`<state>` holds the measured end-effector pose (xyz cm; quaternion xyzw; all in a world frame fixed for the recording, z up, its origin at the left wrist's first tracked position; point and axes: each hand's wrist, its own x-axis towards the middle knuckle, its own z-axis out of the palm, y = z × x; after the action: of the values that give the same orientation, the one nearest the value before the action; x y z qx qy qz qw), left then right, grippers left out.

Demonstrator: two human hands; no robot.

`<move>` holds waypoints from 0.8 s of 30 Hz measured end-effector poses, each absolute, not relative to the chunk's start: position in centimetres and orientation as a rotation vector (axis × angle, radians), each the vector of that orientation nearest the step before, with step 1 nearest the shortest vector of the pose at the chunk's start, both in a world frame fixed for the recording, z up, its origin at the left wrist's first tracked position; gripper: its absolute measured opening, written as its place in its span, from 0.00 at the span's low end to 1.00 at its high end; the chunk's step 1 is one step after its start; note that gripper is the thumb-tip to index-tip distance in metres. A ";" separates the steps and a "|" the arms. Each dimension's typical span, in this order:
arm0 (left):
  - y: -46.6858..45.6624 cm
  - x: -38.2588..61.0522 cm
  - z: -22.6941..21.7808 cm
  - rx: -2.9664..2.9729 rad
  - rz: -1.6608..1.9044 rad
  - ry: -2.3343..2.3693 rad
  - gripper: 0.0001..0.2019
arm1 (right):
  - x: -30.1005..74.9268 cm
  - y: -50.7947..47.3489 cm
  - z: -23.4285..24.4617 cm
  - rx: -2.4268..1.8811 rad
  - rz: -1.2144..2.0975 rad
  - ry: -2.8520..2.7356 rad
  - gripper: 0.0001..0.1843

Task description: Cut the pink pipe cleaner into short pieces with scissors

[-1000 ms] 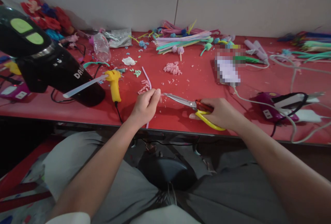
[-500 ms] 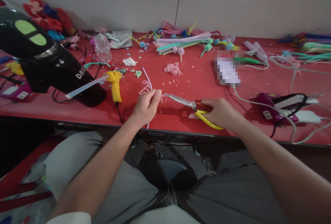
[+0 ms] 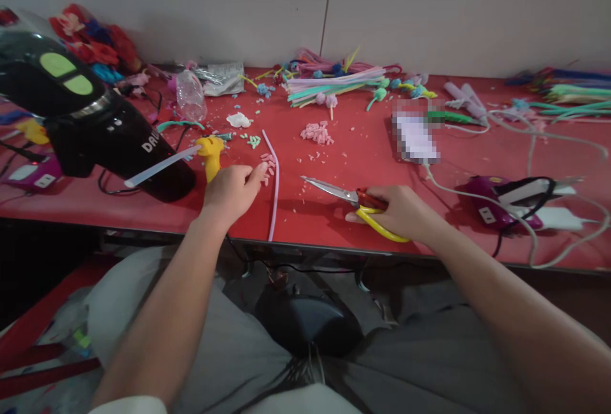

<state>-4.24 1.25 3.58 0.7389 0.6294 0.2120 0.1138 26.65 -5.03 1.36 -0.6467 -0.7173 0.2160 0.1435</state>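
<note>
My left hand (image 3: 231, 190) rests on the red table (image 3: 334, 159) beside the yellow glue gun (image 3: 210, 153). Its fingers are loosely stretched toward a small heap of pink cut pieces (image 3: 268, 163), with nothing visible in them. A lilac pipe cleaner (image 3: 275, 188) lies free on the table just right of that hand, one end over the front edge. My right hand (image 3: 405, 210) grips the yellow and red handles of scissors (image 3: 356, 200). The blades lie almost closed and point left toward the pipe cleaner.
A black hair dryer (image 3: 100, 127) and a glue stick (image 3: 160, 165) sit at the left. Bundled pipe cleaners (image 3: 334, 79), another pink heap (image 3: 316, 134) and a plastic bottle (image 3: 189, 92) lie farther back. A purple power strip (image 3: 496, 200) with cables is at the right.
My left hand has let go of the lilac pipe cleaner and moved left toward the pink pieces. The pipe cleaner now lies on the table. The right hand and scissors barely moved.
</note>
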 end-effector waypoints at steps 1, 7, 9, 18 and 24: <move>1.4 -4.2 3.6 2.152 0.592 1.886 0.25 | 26.6 -5.0 1.3 -1.874 0.624 -2.067 0.35; 1.1 -2.4 4.3 2.317 0.907 1.664 0.15 | 26.3 -4.8 1.6 -1.937 0.587 -2.097 0.34; 1.4 -1.2 4.5 2.325 0.949 1.569 0.11 | 26.0 -4.7 1.8 -1.963 0.561 -2.127 0.33; 9.6 5.6 3.7 2.353 0.672 1.533 0.04 | 25.6 -4.3 1.9 -2.012 0.463 -2.203 0.30; 11.7 8.3 2.4 2.354 0.490 1.662 0.10 | 25.5 -4.3 2.1 -2.024 0.438 -2.210 0.30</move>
<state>8.35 11.66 2.44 0.8004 0.5653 0.1668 0.1092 25.50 -4.30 2.13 -0.6671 -0.7286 0.1444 0.0565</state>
